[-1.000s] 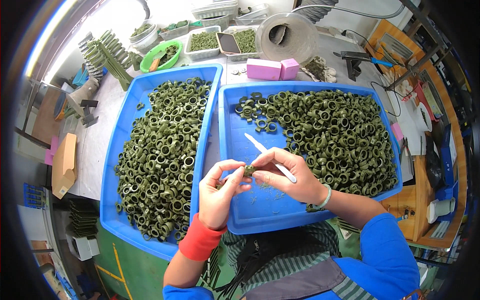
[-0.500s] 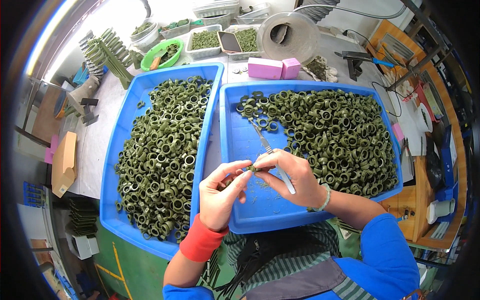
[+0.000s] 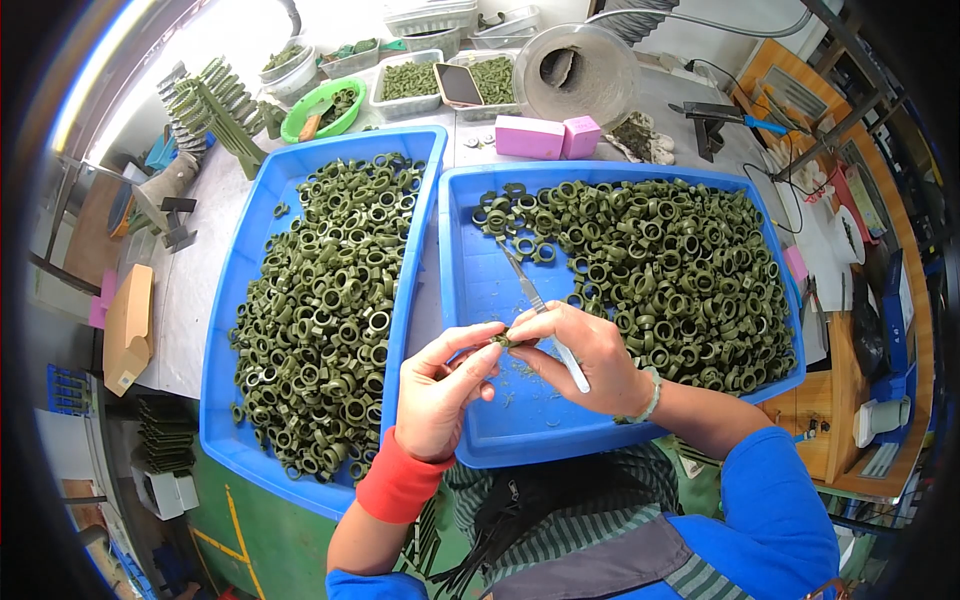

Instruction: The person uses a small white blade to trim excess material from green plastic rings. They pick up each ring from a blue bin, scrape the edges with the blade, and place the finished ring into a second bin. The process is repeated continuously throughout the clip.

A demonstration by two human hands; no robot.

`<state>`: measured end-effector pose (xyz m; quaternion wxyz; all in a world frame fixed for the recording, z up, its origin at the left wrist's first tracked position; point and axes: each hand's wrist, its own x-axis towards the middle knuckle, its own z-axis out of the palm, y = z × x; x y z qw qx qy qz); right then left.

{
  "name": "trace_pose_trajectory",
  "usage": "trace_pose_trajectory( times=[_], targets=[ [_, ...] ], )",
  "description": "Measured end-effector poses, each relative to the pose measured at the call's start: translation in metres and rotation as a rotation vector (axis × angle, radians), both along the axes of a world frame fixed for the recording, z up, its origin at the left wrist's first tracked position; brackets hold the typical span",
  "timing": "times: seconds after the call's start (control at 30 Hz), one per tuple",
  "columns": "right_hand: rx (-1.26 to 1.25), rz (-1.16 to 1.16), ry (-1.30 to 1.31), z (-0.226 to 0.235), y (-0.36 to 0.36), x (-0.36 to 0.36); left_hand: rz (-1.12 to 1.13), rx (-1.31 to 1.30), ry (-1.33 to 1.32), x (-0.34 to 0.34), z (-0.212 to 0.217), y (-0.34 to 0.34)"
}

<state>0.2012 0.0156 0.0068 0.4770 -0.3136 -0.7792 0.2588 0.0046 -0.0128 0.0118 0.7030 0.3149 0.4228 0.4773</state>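
Note:
My left hand [image 3: 440, 390] pinches a small green ring part [image 3: 505, 341] between thumb and fingers over the near left corner of the right blue tray [image 3: 520, 440]. My right hand [image 3: 585, 355] touches the same part and holds a thin white-handled blade tool [image 3: 545, 315], its tip pointing away from me. The right tray holds a heap of green rings [image 3: 670, 270] on its far right side. The left blue tray [image 3: 225, 350] is filled with a heap of the same green ring parts [image 3: 330, 310]. A red wristband sits on my left wrist.
Beyond the trays stand two pink boxes [image 3: 545, 137], clear tubs of green parts [image 3: 410, 80], a green bowl [image 3: 320, 108], a round grey container [image 3: 575, 65] and green moulded racks [image 3: 215, 110]. A cardboard box [image 3: 128, 325] lies at the left. Cables and tools crowd the right bench.
Both hands have stayed over the near left corner of the right tray. The blade tool has swung from lying across the tray to pointing away from me, and the fingers have shifted on the ring.

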Motion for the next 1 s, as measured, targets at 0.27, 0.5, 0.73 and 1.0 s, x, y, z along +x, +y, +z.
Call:
trace_pose_trajectory(
  times=[0.27,0.5,0.73,1.0],
  targets=[
    [-0.02,0.003,0.005,-0.0012,-0.0008,0.001,-0.031,0.093,0.055,-0.0011,0.0009,0.001],
    [-0.046,0.009,0.016,-0.0003,-0.001,0.0006,-0.043,0.163,0.121,-0.0018,-0.001,0.0019],
    [-0.184,0.031,0.051,0.0031,-0.0023,0.0018,-0.052,0.32,0.269,-0.0031,0.0002,0.0024],
    [-0.29,0.062,0.076,0.0017,-0.0041,0.0024,-0.039,0.359,0.43,-0.0043,0.0035,0.0013]
  ],
)
